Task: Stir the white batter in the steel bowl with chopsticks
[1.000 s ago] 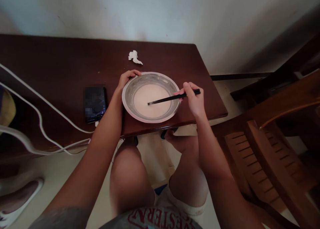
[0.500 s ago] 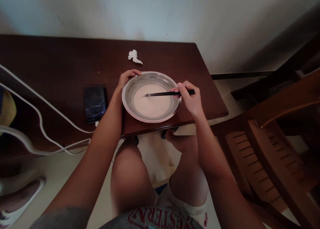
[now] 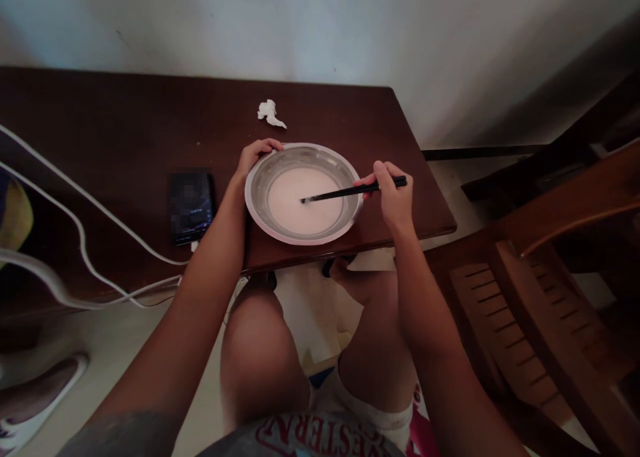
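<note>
A round metal bowl sits near the front edge of the dark wooden table, with a pale, milky liquid in it. My left hand grips the bowl's far left rim, fingers curled over the edge. Black chopsticks are pinched in my right hand, just off the bowl's right rim. They slant down to the left, and their wet, whitish tips rest in the liquid near the middle.
A crumpled white tissue lies behind the bowl. To the left are a phone and white cables across the table. A wooden chair stands at the right, and the wall rises behind the table.
My right hand has shifted to the right, drawing the chopstick tips toward the bowl's middle and slightly nearer me. My left hand stays on the rim.
</note>
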`<move>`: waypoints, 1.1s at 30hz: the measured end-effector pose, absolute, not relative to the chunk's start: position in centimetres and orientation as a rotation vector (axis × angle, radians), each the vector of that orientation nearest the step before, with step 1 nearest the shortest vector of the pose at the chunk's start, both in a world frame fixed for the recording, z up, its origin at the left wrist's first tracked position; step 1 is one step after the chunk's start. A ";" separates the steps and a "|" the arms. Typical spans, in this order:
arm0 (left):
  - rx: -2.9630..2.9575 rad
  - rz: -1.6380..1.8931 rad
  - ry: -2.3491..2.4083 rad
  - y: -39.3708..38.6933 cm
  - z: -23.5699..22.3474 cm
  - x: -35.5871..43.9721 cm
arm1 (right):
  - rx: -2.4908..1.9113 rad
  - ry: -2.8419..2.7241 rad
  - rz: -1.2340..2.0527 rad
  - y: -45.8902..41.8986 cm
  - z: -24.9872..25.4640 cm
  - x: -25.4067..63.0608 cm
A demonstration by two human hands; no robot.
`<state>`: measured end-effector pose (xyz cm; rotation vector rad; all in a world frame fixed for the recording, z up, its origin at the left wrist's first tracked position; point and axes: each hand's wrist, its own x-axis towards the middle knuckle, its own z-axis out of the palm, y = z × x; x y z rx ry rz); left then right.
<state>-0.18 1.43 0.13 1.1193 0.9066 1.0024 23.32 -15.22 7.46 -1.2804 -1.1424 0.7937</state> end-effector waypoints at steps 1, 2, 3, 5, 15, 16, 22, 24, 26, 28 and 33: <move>1.119 1.005 0.899 1.4 0.2 -0.1 | -1.279 -1.158 0.819 -15.2 7.5 23.3; 1.121 1.008 0.895 1.3 0.3 -0.1 | -1.273 -1.189 0.850 -15.2 7.4 23.2; 1.122 1.013 0.896 1.3 0.3 -0.1 | -1.267 -1.222 0.874 -15.2 7.4 23.1; 1.127 1.028 0.904 1.3 0.2 -0.1 | -1.269 -1.250 0.874 -15.2 7.4 23.0; 1.107 1.039 0.928 1.6 -0.1 -0.3 | -1.269 -1.263 0.885 -15.1 7.3 23.2; 1.109 1.037 0.941 1.6 0.0 -0.3 | -1.271 -1.249 0.866 -15.2 7.4 23.2; 1.082 1.027 0.921 1.4 0.3 -0.1 | -1.274 -1.194 0.858 -15.2 7.4 23.2; 1.073 1.040 0.896 1.4 0.3 -0.1 | -1.261 -1.271 0.911 -15.2 7.4 23.2; 1.082 1.045 0.892 1.4 0.2 -0.2 | -1.260 -1.283 0.889 -15.1 7.4 23.3; 1.095 1.043 0.904 1.6 0.0 -0.2 | -1.280 -1.218 0.821 -15.1 7.4 23.5; 1.097 1.018 0.940 1.7 0.0 -0.3 | -1.269 -1.250 0.886 -15.2 7.4 23.3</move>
